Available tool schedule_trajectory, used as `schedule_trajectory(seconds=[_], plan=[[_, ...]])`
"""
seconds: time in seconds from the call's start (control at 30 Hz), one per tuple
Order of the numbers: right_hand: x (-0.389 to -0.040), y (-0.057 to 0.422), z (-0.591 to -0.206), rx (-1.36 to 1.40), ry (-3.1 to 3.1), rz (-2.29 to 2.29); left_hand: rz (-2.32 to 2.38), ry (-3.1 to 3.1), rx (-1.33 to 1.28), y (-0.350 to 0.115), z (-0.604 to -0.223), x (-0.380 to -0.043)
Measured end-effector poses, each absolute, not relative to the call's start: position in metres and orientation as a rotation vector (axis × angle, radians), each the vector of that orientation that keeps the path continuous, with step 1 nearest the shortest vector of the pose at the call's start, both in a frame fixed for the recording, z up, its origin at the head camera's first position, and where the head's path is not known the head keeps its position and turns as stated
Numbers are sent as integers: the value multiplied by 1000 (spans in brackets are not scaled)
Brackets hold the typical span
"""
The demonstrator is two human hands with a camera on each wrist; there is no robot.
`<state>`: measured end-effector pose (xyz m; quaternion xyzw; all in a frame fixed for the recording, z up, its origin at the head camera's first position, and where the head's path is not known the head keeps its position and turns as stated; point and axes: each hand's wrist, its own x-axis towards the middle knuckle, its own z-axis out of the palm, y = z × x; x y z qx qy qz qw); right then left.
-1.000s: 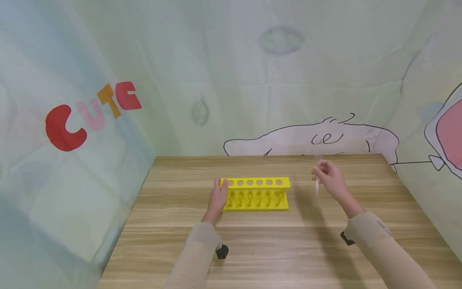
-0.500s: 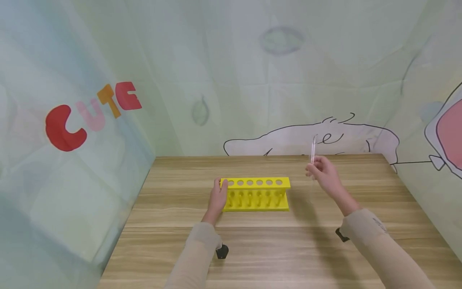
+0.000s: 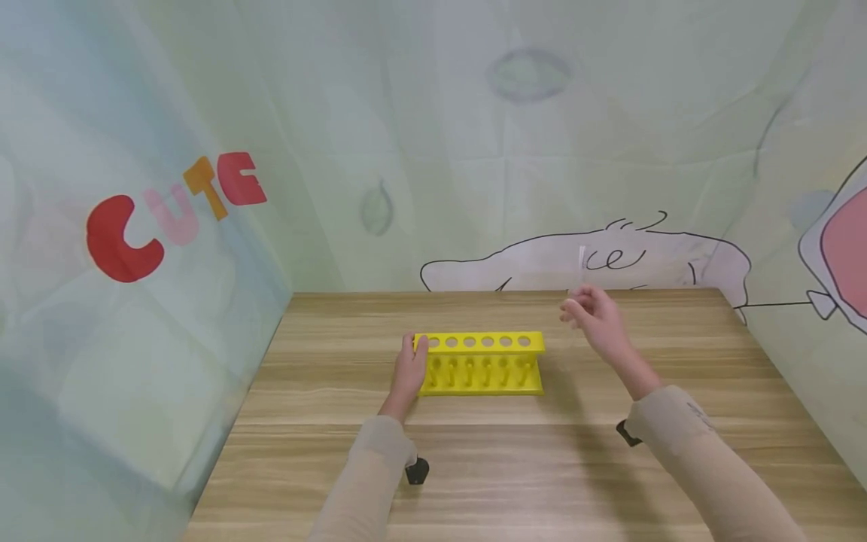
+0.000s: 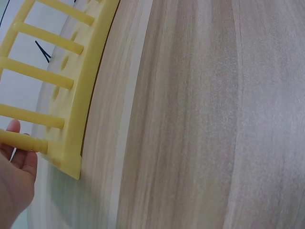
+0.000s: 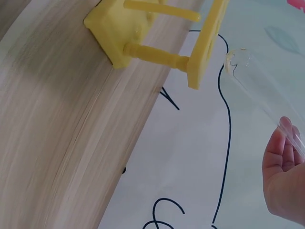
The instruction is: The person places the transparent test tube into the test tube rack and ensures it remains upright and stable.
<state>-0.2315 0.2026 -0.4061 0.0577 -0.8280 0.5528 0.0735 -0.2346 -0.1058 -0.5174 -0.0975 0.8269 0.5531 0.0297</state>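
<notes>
A yellow test tube rack stands on the wooden table, with a row of round holes in its top bar. My left hand grips the rack's left end, thumb over the top bar. In the left wrist view, fingers curl around the end post. To the right of the rack, my right hand is raised above the table and pinches a clear test tube. The right wrist view has one tube end pointing toward the rack's top bar, apart from it. Above the fingers, part of the tube shows faintly in the head view.
The wooden table ends at a printed cloth backdrop behind and on both sides. A black wrist device shows at the left cuff, and another at the right.
My right hand has moved left and slightly up with the test tube, nearer the rack. The tube hung mostly below the hand at first; later its visible part stands above. My left hand stays put.
</notes>
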Motion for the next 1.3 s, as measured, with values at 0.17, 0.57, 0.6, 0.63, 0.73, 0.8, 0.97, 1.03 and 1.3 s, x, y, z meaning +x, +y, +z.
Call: schedule_trajectory(seconds=[0.17, 0.57, 0.6, 0.63, 0.73, 0.8, 0.97, 1.03, 1.3], plan=[[-233, 197, -406, 221, -2450, 1680, 1710, 2543, -296, -106, -517, -234], [-231, 182, -393, 290, -2430, 1680, 1700, 2559, -288, -107, -520, -236], [-232, 182, -393, 288, -2428, 1677, 1697, 2563, -289, -107, -520, -236], [-234, 182, -396, 291, -2427, 1672, 1694, 2565, -291, -107, -520, -236], [-239, 181, -401, 284, -2404, 1687, 1690, 2571, -296, -106, -520, -235], [-240, 178, -400, 281, -2385, 1700, 1690, 2570, -301, -106, -519, -235], [-241, 172, -401, 293, -2349, 1727, 1688, 2574, -304, -106, -518, -235], [-241, 170, -401, 292, -2347, 1721, 1679, 2581, -306, -106, -518, -235], [-242, 165, -404, 286, -2335, 1710, 1673, 2593, -300, -105, -519, -235]])
